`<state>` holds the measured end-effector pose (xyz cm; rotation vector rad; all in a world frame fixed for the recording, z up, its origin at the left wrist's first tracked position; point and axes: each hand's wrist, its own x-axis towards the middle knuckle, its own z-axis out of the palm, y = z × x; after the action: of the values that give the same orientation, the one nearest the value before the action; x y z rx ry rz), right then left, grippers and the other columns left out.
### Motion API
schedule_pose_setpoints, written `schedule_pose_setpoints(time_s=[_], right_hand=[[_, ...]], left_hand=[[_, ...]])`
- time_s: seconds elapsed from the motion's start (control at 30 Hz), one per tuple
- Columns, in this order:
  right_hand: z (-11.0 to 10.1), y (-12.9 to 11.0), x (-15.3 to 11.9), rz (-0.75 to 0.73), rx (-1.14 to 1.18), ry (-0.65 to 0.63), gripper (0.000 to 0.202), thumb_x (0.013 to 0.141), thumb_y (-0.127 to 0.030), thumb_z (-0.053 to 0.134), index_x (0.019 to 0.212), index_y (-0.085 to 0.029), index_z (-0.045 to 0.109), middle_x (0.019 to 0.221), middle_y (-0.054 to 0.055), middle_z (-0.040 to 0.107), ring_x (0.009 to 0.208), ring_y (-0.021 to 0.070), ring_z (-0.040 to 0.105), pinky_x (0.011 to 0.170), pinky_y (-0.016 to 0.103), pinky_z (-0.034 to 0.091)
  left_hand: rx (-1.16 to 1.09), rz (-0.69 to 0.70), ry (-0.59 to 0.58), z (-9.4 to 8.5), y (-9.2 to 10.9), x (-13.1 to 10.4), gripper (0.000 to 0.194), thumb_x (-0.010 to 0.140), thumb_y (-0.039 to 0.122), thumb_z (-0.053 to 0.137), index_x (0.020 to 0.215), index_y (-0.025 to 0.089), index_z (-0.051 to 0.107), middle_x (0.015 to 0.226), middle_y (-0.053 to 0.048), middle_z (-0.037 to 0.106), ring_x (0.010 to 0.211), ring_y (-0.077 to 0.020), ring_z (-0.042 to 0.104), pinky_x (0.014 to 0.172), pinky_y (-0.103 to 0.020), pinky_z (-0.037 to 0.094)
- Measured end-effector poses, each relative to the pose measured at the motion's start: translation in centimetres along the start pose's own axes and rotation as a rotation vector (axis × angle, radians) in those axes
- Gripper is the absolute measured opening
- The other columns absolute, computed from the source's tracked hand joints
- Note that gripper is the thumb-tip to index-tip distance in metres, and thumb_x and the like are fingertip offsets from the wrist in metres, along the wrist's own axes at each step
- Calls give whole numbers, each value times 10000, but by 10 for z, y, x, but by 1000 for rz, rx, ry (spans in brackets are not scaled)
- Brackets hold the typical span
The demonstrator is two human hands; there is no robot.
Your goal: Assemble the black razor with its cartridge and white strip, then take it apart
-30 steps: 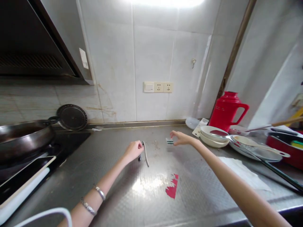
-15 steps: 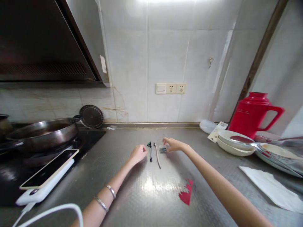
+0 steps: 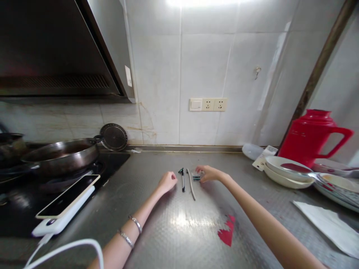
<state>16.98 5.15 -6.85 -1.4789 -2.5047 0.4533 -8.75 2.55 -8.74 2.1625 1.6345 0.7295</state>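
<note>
On the steel counter, a black and green razor lies just right of my left hand. That hand rests with its fingers curled in, and nothing shows in them. A thin, pale stick-like piece, perhaps a toothbrush, lies lengthwise beside the razor. To its right is a small clear plastic case with dark strips like razor cartridges in it. My right hand has its thumb and fingers round the right side of this case, which sits on the counter; its right end is hidden by the fingers.
A torn red scrap lies nearer me. At right stand stacked bowls, a red thermos jug and a white paper sheet. On the left are a pan on the stove and a phone on a white power bank.
The view has turned slightly left, so everything appears a little further right. Both hands keep nearly the same places and poses, with the right one still at the clear case.
</note>
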Motion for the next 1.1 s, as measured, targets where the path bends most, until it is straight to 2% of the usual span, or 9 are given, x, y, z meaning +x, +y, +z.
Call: schedule_pose_setpoints(time_s=[0.1,0.17,0.27,0.37,0.47,0.57,0.77,1.1], right_hand=[[-3,-2,-2,2,10,28,516,558,-219,672,1061,-187,558,1044,69,624,921,211,581,785,283,440],[-5,-1,-7,-7,15,96,454,605,-238,645,1050,-183,573,1043,71,629,924,207,583,797,281,440],[-7,8,-19,27,-16,266,301,718,-242,538,1003,-173,603,1019,83,643,946,201,580,840,287,425],[-2,26,-36,139,-113,361,320,785,-252,463,1064,-166,594,1095,106,620,1052,218,539,915,309,386],[7,46,-52,219,-208,363,384,827,-284,421,1168,-158,548,1217,121,554,1154,237,473,969,340,349],[18,62,-63,275,-237,361,385,861,-285,364,1178,-162,546,1277,122,508,1209,227,424,1004,356,318],[34,70,-70,346,-225,366,429,880,-295,292,1199,-154,541,1333,111,452,1255,216,370,1037,381,274],[35,73,-69,355,-253,387,433,865,-299,313,1192,-153,557,1314,107,474,1237,210,399,1022,356,303]], left_hand=[[21,-9,-1,-5,0,0,143,721,152,493,741,141,634,793,-63,662,744,-148,588,686,-242,416],[103,5,40,-11,-3,0,153,747,169,480,774,140,627,855,-84,642,816,-166,580,733,-256,417],[323,20,180,-23,-15,-1,215,793,220,448,920,137,601,1069,-145,563,1033,-238,507,848,-323,387],[470,-42,240,-32,-34,0,329,841,284,388,1071,114,551,1254,-202,447,1168,-306,412,914,-392,342],[525,-115,217,-34,-51,3,423,862,342,353,1193,116,487,1374,-214,335,1273,-355,277,973,-455,267],[531,-118,172,-28,-63,6,445,880,350,307,1257,161,450,1410,-182,303,1300,-351,238,990,-483,235],[514,-79,71,-19,-69,7,456,899,342,239,1276,188,446,1386,-153,365,1292,-304,289,992,-460,262],[522,-87,82,-20,-68,8,440,887,308,279,1272,195,460,1362,-134,409,1268,-283,339,977,-441,297]])
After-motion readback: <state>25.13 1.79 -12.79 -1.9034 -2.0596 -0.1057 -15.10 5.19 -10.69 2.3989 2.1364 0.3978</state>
